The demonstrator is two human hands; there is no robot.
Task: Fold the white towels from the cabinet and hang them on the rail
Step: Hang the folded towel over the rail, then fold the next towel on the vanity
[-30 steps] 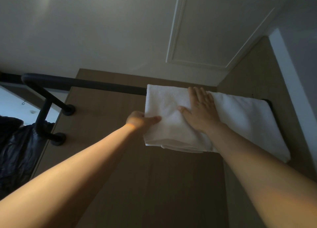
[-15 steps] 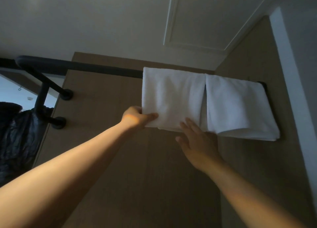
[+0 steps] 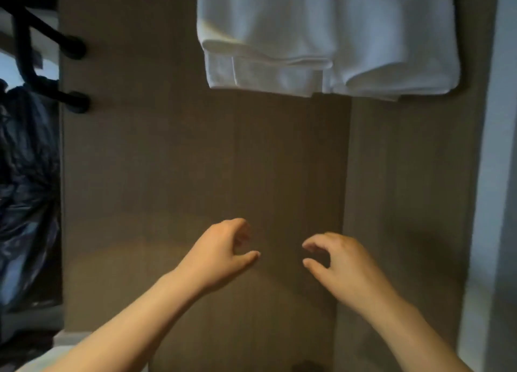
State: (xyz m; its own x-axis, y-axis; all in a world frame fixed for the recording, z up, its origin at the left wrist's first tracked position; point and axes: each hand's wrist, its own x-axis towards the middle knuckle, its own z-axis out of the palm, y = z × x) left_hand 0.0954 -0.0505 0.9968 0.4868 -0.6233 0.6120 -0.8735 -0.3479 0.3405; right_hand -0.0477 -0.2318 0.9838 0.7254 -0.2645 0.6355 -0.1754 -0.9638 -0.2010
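Two folded white towels hang side by side at the top of the view: the left towel (image 3: 260, 36) and the right towel (image 3: 391, 36). The rail that carries them is above the frame's edge and hidden. My left hand (image 3: 221, 252) and my right hand (image 3: 335, 259) hover well below the towels, in front of the brown wooden panel (image 3: 167, 162). Both hands hold nothing; their fingers hang loosely curled, thumbs pointing toward each other.
A black rail bracket (image 3: 42, 44) with two round wall mounts sits at the upper left. A dark shiny garment or bag (image 3: 25, 190) hangs at the left edge. A pale wall strip (image 3: 492, 176) runs down the right side.
My left hand let go of the left towel's lower corner and both hands dropped down away from the towels. The view tilted downward, so the ceiling and rail left the frame.
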